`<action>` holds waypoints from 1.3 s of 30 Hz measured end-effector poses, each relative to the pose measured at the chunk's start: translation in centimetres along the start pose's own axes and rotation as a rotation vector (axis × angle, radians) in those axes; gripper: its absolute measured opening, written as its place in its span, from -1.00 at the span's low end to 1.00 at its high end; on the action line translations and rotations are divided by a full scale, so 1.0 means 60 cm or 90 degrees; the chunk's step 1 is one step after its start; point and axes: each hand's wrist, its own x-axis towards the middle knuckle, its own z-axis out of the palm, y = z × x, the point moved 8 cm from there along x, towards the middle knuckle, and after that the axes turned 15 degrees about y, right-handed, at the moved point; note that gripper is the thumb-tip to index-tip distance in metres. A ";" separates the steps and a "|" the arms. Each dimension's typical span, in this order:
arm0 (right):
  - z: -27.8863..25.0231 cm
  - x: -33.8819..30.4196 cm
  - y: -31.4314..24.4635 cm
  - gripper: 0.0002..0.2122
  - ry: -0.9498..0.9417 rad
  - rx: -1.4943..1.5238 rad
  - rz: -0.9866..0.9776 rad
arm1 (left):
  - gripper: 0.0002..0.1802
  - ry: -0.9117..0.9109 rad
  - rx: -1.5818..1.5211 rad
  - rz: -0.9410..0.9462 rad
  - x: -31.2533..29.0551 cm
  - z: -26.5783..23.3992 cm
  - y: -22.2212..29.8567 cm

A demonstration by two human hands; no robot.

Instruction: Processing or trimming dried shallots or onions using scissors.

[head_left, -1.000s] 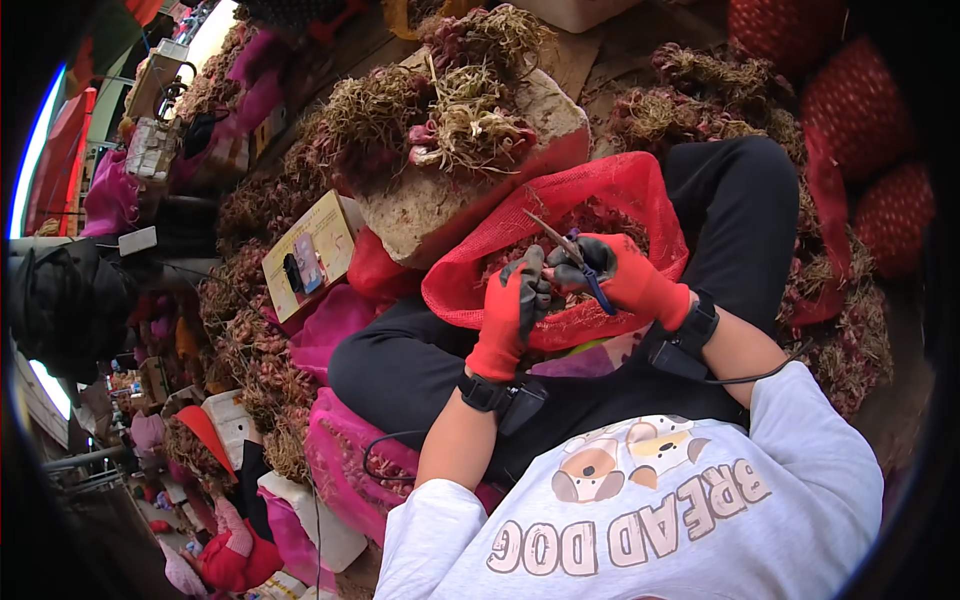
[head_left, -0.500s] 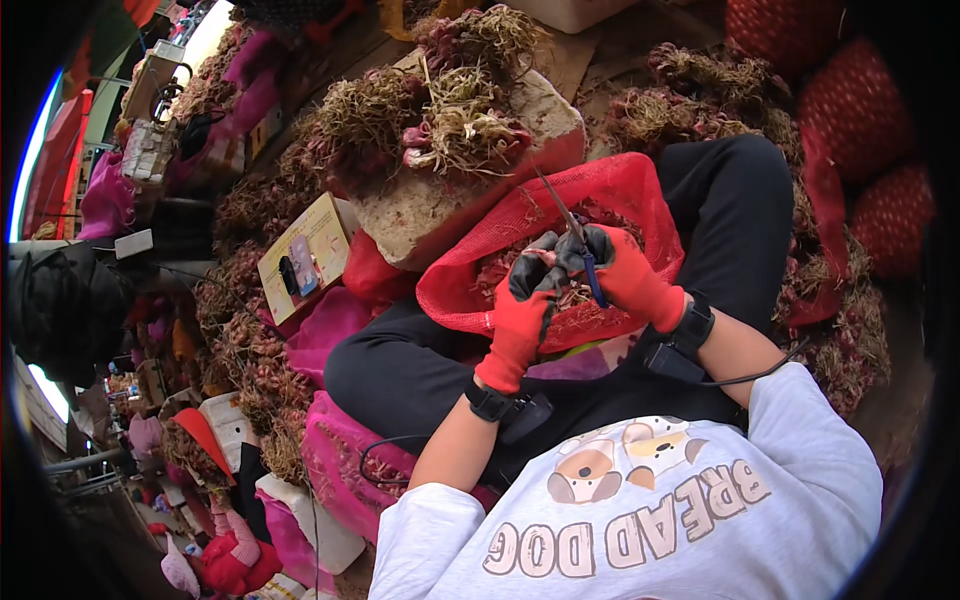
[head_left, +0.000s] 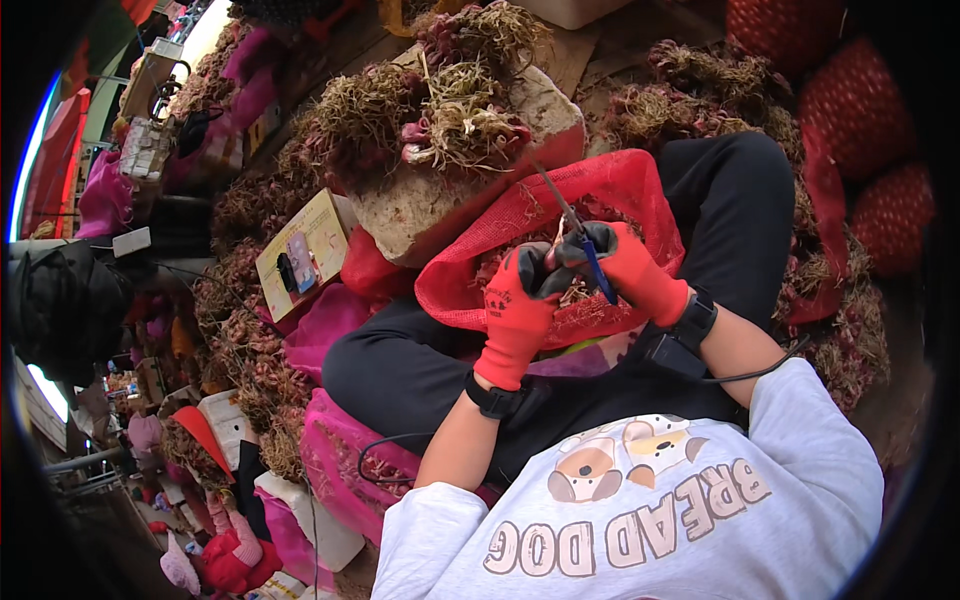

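Note:
Both of my hands wear red gloves with dark grey palms and fingers. My right hand (head_left: 638, 272) is closed round a pair of scissors (head_left: 597, 266) with blue handles, the blades pointing away from me. Just left of the blades, my left hand (head_left: 518, 318) pinches a small pinkish shallot (head_left: 556, 238), which its fingers partly cover. The fingertips of both hands meet at the shallot. Beneath them lies an open red mesh bag (head_left: 455, 285), with shallots and dry trimmings inside. I cannot tell whether the blades touch the shallot.
Bunches of dried shallots (head_left: 470, 120) are heaped on a dirty pale block (head_left: 400, 220) beyond the bag. A yellowish box (head_left: 325, 235) with a phone on it stands to the left. More shallot bunches (head_left: 690, 105) and full red sacks (head_left: 860, 105) lie at the right.
My left hand has rolled, so the back of its glove now faces up. The shallot has turned from sideways to more upright. The scissors have shifted slightly to the right.

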 end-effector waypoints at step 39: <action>-0.019 0.007 -0.026 -0.83 0.021 -0.146 -0.129 | -0.70 -0.046 -0.586 -0.594 -0.018 0.009 -0.092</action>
